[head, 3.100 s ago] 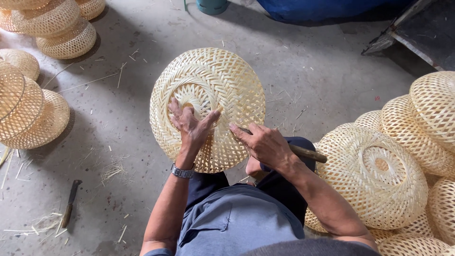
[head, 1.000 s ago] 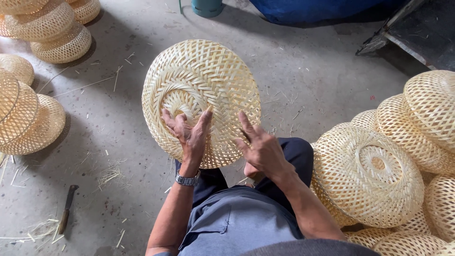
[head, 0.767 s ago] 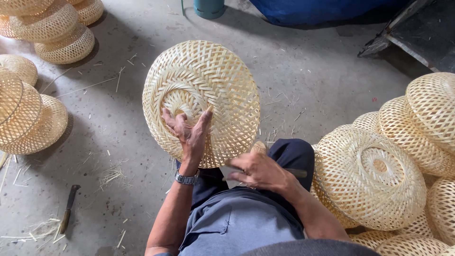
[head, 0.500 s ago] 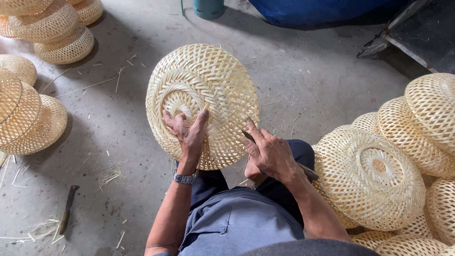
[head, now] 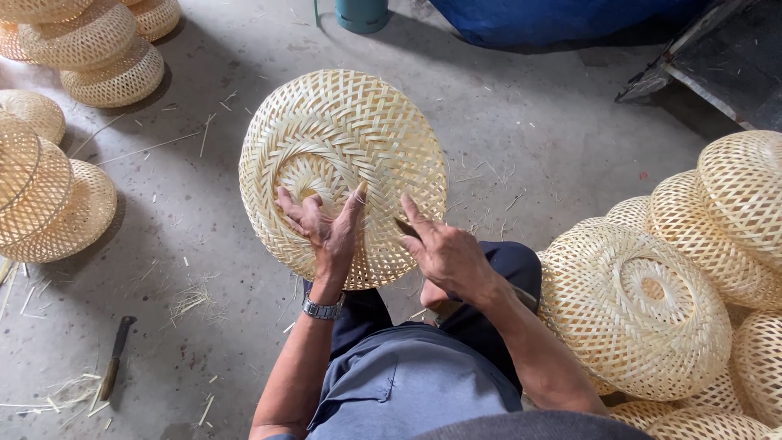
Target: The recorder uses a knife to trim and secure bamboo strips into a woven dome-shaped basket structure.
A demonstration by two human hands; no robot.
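A round woven bamboo basket (head: 342, 138) stands tilted on its rim in front of my knees, its bottom facing me. My left hand (head: 322, 228), a watch on its wrist, lies flat on the lower part of the weave with the fingers spread. Beside it, my right hand (head: 444, 254) is at the basket's lower right rim. It grips a thin dark-bladed tool (head: 405, 226) whose tip touches the weave, and the forefinger lies along the blade. Most of the tool is hidden under the hand.
Finished baskets are piled at the right (head: 643, 310) and stacked at the left (head: 49, 195) and top left (head: 98, 41). A knife (head: 114, 357) lies on the concrete floor among bamboo slivers. A teal canister (head: 362, 12), a blue tarp (head: 562, 20) and a dark metal frame (head: 709, 65) lie beyond.
My right hand dropped to my lap, then came back up to the basket's rim with the tool. The left hand stayed pressed on the basket, which shifted slightly.
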